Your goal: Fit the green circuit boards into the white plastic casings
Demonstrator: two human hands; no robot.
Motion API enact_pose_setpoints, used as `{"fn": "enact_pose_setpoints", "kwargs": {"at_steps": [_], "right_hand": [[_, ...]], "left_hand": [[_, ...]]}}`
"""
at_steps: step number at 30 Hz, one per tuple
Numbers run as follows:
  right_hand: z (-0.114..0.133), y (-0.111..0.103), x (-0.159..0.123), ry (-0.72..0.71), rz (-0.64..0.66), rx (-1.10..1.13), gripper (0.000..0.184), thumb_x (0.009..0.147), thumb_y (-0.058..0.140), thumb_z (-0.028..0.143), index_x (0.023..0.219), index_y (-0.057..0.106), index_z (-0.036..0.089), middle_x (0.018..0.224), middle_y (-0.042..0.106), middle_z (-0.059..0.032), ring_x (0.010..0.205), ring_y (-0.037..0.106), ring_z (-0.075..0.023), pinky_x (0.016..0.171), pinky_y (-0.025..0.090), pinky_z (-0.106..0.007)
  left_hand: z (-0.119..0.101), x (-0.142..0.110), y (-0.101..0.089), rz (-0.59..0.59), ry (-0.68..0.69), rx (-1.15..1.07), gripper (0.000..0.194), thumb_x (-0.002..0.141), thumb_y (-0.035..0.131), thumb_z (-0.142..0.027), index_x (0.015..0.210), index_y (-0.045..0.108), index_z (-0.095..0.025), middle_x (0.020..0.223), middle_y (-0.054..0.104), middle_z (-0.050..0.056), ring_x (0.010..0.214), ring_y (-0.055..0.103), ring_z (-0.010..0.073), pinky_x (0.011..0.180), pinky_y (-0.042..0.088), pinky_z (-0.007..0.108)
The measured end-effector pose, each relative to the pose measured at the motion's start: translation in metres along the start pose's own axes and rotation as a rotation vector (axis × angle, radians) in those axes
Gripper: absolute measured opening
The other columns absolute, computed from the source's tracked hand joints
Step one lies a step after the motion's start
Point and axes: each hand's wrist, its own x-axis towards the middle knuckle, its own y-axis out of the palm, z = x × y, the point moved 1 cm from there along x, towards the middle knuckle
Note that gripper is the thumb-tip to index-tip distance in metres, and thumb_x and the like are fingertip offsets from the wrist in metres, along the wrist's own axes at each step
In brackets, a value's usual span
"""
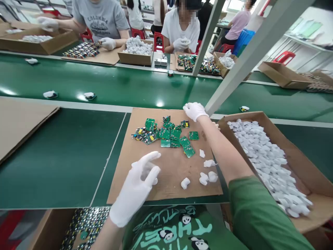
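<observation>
My left hand (139, 184), in a white glove, hovers over the near left part of a cardboard sheet (166, 189). Its fingers are curved and apart, with nothing visible between them. Gloved in white too, my right hand (195, 111) reaches to the sheet's far edge beside the conveyor belt. Its fingers are bent together, and whatever they may hold is hidden. Between the hands lies a loose heap of small green circuit boards (165, 133), some showing yellow and black components. Several crumpled white pieces (204, 178) are scattered on the sheet's right side.
A cardboard box (309, 173) of white pieces (267, 159) stands at right. A slanted grey post (249, 52) rises beside my right hand. The green conveyor belt (135, 86) carries several boards with white pieces. Other gloved people work across it. Below left sits a box of boards (85, 225).
</observation>
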Motion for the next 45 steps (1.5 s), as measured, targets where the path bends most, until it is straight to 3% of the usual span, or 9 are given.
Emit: {"fn": "enact_pose_setpoints", "kwargs": {"at_steps": [2, 5, 8, 13, 22, 29, 36, 39, 45], "right_hand": [[-0.006, 0.0, -0.009, 0.013, 0.019, -0.013, 0.036, 0.097, 0.052, 0.038, 0.119, 0.067, 0.013, 0.119, 0.069, -0.0148, 0.111, 0.062, -0.0265, 0.097, 0.043, -0.041], [-0.017, -0.003, -0.055, -0.009, -0.006, -0.003, 0.04, 0.098, 0.05, 0.037, 0.131, 0.062, 0.017, 0.132, 0.064, -0.015, 0.121, 0.059, -0.0275, 0.099, 0.042, -0.036], [-0.029, -0.001, -0.122, -0.025, 0.01, 0.021, 0.037, 0.096, 0.051, 0.039, 0.126, 0.065, 0.021, 0.12, 0.07, -0.0091, 0.111, 0.064, -0.024, 0.092, 0.045, -0.032], [-0.052, 0.021, -0.201, 0.053, 0.046, 0.031, 0.031, 0.092, 0.058, 0.035, 0.117, 0.069, 0.02, 0.102, 0.073, -0.0085, 0.099, 0.066, -0.026, 0.08, 0.048, -0.033], [-0.064, 0.043, -0.233, 0.21, 0.021, 0.102, 0.034, 0.084, 0.066, 0.034, 0.115, 0.068, 0.02, 0.102, 0.069, -0.008, 0.09, 0.069, -0.0235, 0.071, 0.051, -0.031], [-0.055, 0.039, -0.242, 0.142, -0.062, 0.302, 0.03, 0.088, 0.058, 0.02, 0.116, 0.065, 0.023, 0.097, 0.065, -0.0036, 0.071, 0.066, -0.0155, 0.069, 0.057, -0.031], [-0.018, 0.02, -0.247, -0.165, -0.109, 1.114, 0.039, 0.08, 0.07, 0.015, 0.117, 0.067, 0.026, 0.078, 0.059, 0.0039, 0.073, 0.064, -0.0128, 0.081, 0.062, -0.035], [0.001, 0.03, -0.245, -0.124, -0.035, 1.255, 0.032, 0.08, 0.073, 0.012, 0.109, 0.072, 0.026, 0.064, 0.054, 0.0086, 0.061, 0.06, -0.0094, 0.09, 0.06, -0.042], [0.015, 0.053, -0.251, -0.087, -0.057, 1.432, 0.026, 0.079, 0.078, 0.016, 0.103, 0.076, 0.026, 0.069, 0.062, 0.0026, 0.064, 0.063, -0.0147, 0.062, 0.062, -0.035]], "left_hand": [[-0.003, 0.012, -0.003, -0.067, 0.072, 0.244, 0.045, 0.095, 0.053, -0.042, 0.134, 0.053, -0.02, 0.096, 0.068, 0.006, 0.075, 0.068, 0.021, 0.084, 0.056, 0.044], [-0.02, 0.048, 0.0, -0.168, 0.406, 0.737, 0.041, 0.095, 0.051, -0.032, 0.133, 0.056, -0.018, 0.129, 0.066, 0.014, 0.114, 0.065, 0.0304, 0.103, 0.049, 0.049], [-0.041, 0.091, 0.014, -0.04, 0.544, 1.227, 0.043, 0.096, 0.042, -0.019, 0.138, 0.052, -0.01, 0.143, 0.058, 0.019, 0.132, 0.054, 0.0329, 0.106, 0.047, 0.046], [-0.056, 0.126, 0.034, 0.099, 0.551, 1.359, 0.042, 0.089, 0.055, -0.017, 0.131, 0.058, -0.014, 0.122, 0.07, 0.016, 0.117, 0.063, 0.0333, 0.095, 0.049, 0.043], [-0.057, 0.113, 0.023, 0.039, 0.53, 1.438, 0.036, 0.094, 0.047, -0.018, 0.127, 0.06, -0.013, 0.115, 0.071, 0.018, 0.109, 0.065, 0.0376, 0.088, 0.048, 0.048], [-0.037, 0.048, -0.001, -0.227, 0.58, 0.745, 0.043, 0.089, 0.065, -0.033, 0.131, 0.061, -0.024, 0.129, 0.07, 0.01, 0.111, 0.067, 0.0308, 0.094, 0.054, 0.044], [0.008, -0.008, 0.016, 0.006, 0.086, -0.421, 0.029, 0.086, 0.074, -0.037, 0.115, 0.072, -0.034, 0.116, 0.077, 0.0, 0.105, 0.072, 0.0194, 0.096, 0.057, 0.029], [0.013, -0.01, 0.026, 0.047, 0.082, -0.583, 0.027, 0.085, 0.077, -0.036, 0.111, 0.075, -0.033, 0.112, 0.078, 0.001, 0.104, 0.072, 0.0179, 0.096, 0.056, 0.025], [0.011, -0.005, 0.037, 0.091, 0.023, -0.847, 0.026, 0.083, 0.078, -0.038, 0.106, 0.078, -0.026, 0.102, 0.078, 0.004, 0.087, 0.074, 0.0183, 0.082, 0.061, 0.026]]}}
